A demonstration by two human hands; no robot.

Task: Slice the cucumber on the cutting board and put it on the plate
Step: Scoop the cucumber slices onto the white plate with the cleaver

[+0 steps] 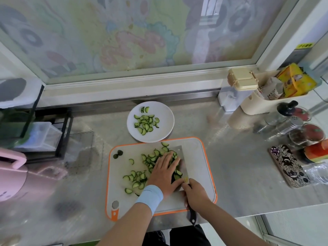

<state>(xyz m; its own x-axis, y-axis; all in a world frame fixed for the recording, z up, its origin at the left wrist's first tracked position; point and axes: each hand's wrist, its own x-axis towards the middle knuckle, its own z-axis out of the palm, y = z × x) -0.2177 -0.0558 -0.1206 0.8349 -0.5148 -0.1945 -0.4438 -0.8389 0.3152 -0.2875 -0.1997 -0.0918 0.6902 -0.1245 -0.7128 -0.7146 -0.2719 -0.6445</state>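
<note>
A white cutting board (198, 166) with an orange rim lies on the steel counter. Several half-moon cucumber slices (134, 178) are scattered over it, and two dark end pieces (118, 153) sit at its far left. My left hand (165, 173), with a light blue wristband, lies flat with straight fingers on a pile of slices against a cleaver blade (179, 153). My right hand (196, 194) grips the cleaver's black handle (192, 216) at the board's near edge. Behind the board stands a white plate (165, 110) holding several cucumber slices (146, 122).
A patterned phone (288, 165) lies to the right, with spice jars (301, 128) and a cream caddy (266, 102) of packets behind it. A black rack with a clear box (44, 137) and a pink appliance (12, 174) stand at the left. The counter's front edge runs under my forearms.
</note>
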